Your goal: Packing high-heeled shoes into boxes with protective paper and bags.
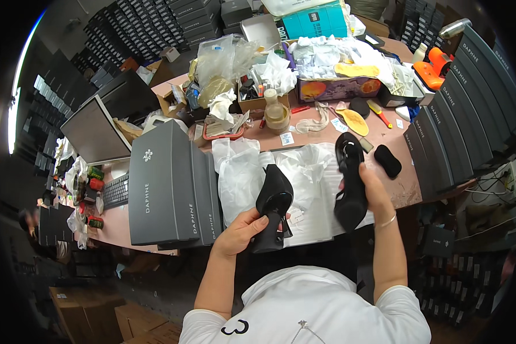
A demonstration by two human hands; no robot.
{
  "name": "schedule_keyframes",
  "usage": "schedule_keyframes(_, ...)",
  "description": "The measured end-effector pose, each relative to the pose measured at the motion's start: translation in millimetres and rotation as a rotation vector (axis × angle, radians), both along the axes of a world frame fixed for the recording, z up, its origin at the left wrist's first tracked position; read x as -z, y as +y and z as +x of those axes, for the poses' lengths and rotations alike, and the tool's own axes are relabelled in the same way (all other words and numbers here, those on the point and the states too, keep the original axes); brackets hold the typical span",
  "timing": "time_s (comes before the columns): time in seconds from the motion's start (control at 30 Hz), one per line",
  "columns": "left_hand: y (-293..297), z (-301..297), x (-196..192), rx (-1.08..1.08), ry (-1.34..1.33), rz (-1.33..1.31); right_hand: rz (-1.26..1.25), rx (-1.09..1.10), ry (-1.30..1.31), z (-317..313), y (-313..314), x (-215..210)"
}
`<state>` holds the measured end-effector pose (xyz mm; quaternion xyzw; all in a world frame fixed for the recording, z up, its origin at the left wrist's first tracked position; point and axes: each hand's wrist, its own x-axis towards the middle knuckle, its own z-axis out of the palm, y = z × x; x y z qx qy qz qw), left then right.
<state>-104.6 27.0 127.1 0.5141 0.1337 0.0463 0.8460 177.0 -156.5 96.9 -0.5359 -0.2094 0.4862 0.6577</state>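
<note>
My left hand (245,230) is closed round a black high-heeled shoe (275,192), its glossy side showing. In my right hand (375,192) is a second black shoe (350,198), held upright with its dark sole side facing me. Both shoes hang above an open shoebox (318,226) lined with white tissue paper (304,166). More crumpled tissue (235,172) spills over the box's left side. A small white tag (296,217) lies in the box near the left shoe. The fingers of my right hand behind the shoe are mostly hidden.
Dark grey shoeboxes (163,189) stand at the left, and a tall stack of them (470,97) leans at the right. A black oval pad (388,161), a yellow insole (353,121), a brush (379,113) and a bottle (274,109) lie or stand on the table. A monitor (94,132) is far left.
</note>
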Motion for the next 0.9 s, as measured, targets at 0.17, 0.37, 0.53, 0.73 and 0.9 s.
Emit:
schedule_keyframes(0.17,-2.6,16.0,-5.9,-0.002,0.129,-0.047,-0.604,0.044,-1.02,72.7,15.7,112.7)
schedule_keyframes(0.37,-3.4,21.4,13.7,0.005,0.141,-0.196,-0.392,0.295,-1.185,43.6,28.7,61.3)
schedule_keyframes(0.53,-5.0,32.1,18.5,-0.002,0.185,-0.2,-0.47,0.494,-1.349,103.0,2.8,69.1)
schedule_keyframes(0.73,-8.7,38.7,27.7,-0.022,0.247,-0.17,-0.883,0.102,-1.481,190.2,-38.8,125.9)
schedule_keyframes(0.9,-16.3,59.6,23.5,-0.047,0.24,-0.051,-0.569,0.378,-1.334,187.4,-66.8,163.7)
